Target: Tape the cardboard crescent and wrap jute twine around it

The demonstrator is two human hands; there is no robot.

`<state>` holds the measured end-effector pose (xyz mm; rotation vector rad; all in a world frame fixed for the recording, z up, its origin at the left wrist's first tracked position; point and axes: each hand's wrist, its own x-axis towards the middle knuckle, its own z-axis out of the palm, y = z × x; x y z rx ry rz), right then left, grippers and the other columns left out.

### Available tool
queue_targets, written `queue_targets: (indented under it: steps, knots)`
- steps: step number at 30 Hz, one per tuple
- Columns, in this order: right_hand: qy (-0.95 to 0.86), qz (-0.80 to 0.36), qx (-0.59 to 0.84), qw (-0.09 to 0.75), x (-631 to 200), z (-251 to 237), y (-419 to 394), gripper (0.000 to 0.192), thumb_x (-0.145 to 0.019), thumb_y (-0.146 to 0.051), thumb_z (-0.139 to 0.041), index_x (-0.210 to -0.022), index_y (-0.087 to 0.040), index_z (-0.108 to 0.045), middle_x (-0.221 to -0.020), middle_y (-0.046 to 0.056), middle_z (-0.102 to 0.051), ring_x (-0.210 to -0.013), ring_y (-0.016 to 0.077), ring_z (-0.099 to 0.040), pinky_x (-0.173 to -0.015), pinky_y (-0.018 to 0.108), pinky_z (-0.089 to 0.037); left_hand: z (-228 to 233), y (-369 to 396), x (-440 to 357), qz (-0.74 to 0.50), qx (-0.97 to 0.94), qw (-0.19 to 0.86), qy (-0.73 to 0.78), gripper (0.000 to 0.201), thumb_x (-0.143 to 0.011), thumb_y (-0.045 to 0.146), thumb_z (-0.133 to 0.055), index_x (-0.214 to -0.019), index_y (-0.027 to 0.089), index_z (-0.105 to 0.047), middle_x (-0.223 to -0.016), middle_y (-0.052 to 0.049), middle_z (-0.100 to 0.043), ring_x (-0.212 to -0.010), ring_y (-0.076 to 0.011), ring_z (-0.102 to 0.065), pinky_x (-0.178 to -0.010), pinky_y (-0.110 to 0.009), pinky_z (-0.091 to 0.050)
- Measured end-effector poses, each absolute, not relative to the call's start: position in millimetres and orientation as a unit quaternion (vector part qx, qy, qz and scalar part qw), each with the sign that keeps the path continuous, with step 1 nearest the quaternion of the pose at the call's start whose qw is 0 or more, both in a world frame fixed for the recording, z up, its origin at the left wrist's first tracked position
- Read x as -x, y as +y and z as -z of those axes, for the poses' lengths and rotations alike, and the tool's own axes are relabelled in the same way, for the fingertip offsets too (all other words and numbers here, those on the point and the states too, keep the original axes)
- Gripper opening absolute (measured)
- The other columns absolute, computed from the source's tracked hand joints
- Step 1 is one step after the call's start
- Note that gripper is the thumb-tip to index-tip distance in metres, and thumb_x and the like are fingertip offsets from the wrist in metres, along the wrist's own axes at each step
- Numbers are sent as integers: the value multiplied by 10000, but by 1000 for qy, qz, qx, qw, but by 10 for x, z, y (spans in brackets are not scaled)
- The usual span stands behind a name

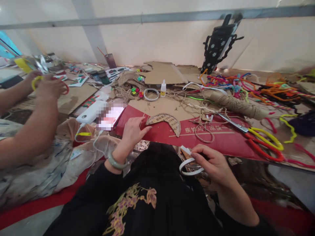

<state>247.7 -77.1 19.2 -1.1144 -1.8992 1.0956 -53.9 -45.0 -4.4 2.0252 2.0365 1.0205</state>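
Tape ring [190, 166] | right hand [213, 164] pinches it (white, over lap) | left hand [133, 131] loose-fingered, touching red cardboard [221, 139]

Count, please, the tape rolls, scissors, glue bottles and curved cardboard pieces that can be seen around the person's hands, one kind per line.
Tape rolls: 2, one on the table, one in the right hand
Scissors: 1
Glue bottles: 1
Curved cardboard pieces: 1, near the left hand
Total: 5

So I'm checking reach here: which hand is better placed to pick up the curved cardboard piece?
Likely the left hand: its fingertips lie just beside the curved cardboard piece. The right hand holds a white tape ring.
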Motion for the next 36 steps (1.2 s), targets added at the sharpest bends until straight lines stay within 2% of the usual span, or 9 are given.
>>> queue_targets:
  steps: [3,7,12,16,18,23,26,30,36]
  knots:
    - [-730,-444,410,319,-2449,-211,-681,208,-883,-335,-555,-767,-184,-639,-675,12,-598,-606,121,-552,-551,223,-436,63,-287,541,-254,-676,16,692,371,-745,412,-721,-1031,178,-689,-1120,-143,-652,-1089,-332,-536,-971,-472,-393]
    - [-705,-496,407,301,-2436,-240,-557,219,-870,-344,-566,-738,-178,-622,-654,8,-575,-585,110,-525,-523,214,-417,27,-183,516,-289,-677,56,675,208,-765,338,-696,-897,178,-709,-1045,-120,-669,-1049,-299,-554,-957,-449,-409]
    - [-636,-589,406,288,-2459,-356,-298,298,-818,-456,-606,-724,-175,-573,-580,-10,-517,-486,91,-455,-437,207,-362,-162,-73,390,-446,-570,285,629,316,-746,316,-682,-1024,167,-657,-942,-68,-707,-813,-191,-640,-748,-320,-500]
    - [-647,-578,389,312,-2413,-543,38,308,-775,-461,-644,-701,-174,-563,-574,-19,-508,-465,70,-410,-416,197,-309,-379,90,153,-531,-463,465,536,324,-721,213,-670,-1035,148,-627,-833,-38,-703,-740,-154,-676,-557,-205,-484]
    - [-650,-571,392,314,-2368,-653,215,302,-765,-457,-646,-704,-173,-563,-558,-32,-488,-445,62,-384,-402,195,-274,-491,190,23,-548,-428,515,501,288,-721,150,-649,-1009,156,-634,-843,-27,-703,-695,-128,-678,-541,-185,-491]
    - [-695,-514,380,327,-2247,-924,613,276,-787,-441,-601,-738,-174,-552,-581,-48,-476,-447,63,-382,-421,205,-276,-739,481,-264,-569,-380,568,459,237,-740,62,-617,-960,149,-639,-836,-23,-699,-619,-93,-667,-587,-200,-536]
    - [-759,-425,365,333,-2174,-1026,838,239,-807,-390,-560,-725,-165,-560,-583,-51,-451,-488,70,-376,-464,215,-287,-808,688,-402,-573,-381,576,442,233,-754,49,-608,-965,143,-635,-782,-19,-692,-583,-85,-647,-581,-199,-531]
    - [-824,-311,363,304,-2126,-1010,1087,193,-801,-300,-514,-703,-153,-591,-593,-33,-495,-542,87,-406,-528,230,-314,-727,939,-504,-581,-363,584,436,243,-741,15,-590,-950,134,-625,-728,-4,-672,-545,-61,-611,-574,-176,-515]
    - [-830,-257,415,268,-2234,-877,1190,194,-825,-279,-499,-758,-156,-634,-608,-15,-559,-551,99,-446,-548,233,-327,-483,1053,-495,-564,-338,617,433,330,-731,26,-603,-1039,145,-593,-784,-10,-684,-605,-78,-649,-573,-174,-513]
